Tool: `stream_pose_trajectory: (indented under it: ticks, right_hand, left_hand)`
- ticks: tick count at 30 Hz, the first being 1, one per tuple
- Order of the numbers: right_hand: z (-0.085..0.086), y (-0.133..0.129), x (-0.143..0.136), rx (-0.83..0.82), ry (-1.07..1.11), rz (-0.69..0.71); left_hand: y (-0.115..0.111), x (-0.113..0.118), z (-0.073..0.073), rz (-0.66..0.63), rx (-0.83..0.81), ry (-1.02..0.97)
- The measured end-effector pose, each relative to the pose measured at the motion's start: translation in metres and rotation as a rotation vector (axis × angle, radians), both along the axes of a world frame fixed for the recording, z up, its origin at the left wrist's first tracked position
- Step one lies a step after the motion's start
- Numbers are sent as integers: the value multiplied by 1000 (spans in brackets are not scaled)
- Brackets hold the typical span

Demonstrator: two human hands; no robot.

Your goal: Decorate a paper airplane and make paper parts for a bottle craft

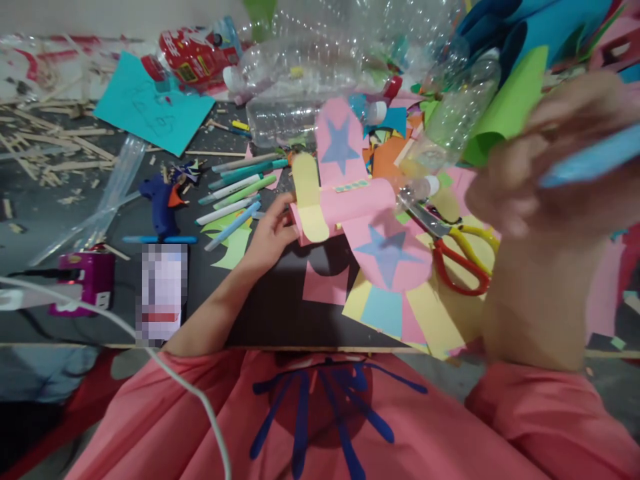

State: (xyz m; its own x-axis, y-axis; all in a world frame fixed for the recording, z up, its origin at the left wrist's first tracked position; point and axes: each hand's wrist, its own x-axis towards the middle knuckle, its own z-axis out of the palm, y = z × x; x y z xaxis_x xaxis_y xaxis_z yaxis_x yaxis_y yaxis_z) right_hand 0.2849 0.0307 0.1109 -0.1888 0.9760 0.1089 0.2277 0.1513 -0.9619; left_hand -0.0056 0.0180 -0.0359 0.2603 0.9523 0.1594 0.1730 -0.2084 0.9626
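Note:
A pink paper airplane [357, 203] lies tilted over the dark table in front of me. Blue stars mark its wings, a strip of green dots runs along its body, and a yellow paper propeller [309, 200] sits at its left end. My left hand [274, 235] grips that end, with the thumb and fingers at the pink edge behind the propeller. Raised at the right, my right hand [537, 157] is blurred and closed on a light blue marker [595, 157]. Below it rest scissors [467, 267] with red and yellow handles.
Several markers [243, 190] lie left of the airplane, near a blue glue gun [163, 203] and a phone [163, 290]. Clear plastic bottles [300, 73] fill the back. Wooden sticks [65, 143] are scattered at left. A white cable [165, 373] crosses the front left.

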Motion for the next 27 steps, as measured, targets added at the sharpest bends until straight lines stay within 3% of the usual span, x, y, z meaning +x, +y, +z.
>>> stream_pose_trajectory:
  ticks: [3, 6, 8, 18, 27]
  right_hand:
    - [-1, 3, -11, -40, 232, 0]
    - [-6, 1, -21, -159, 208, 163]
    - [-13, -1, -27, -138, 162, 231]
    - [-63, -12, -69, -2, 67, 161]
    - [-50, -19, -67, -26, 42, 159]
  left_hand:
    - [-4, 2, 1, -54, -15, 7]
    - [-6, 2, 3, -99, -15, -6]
    - [-7, 2, 4, -121, -17, 14]
    - [-7, 0, 13, -252, 14, 132]
    - [-5, 2, 22, -217, 110, 441]
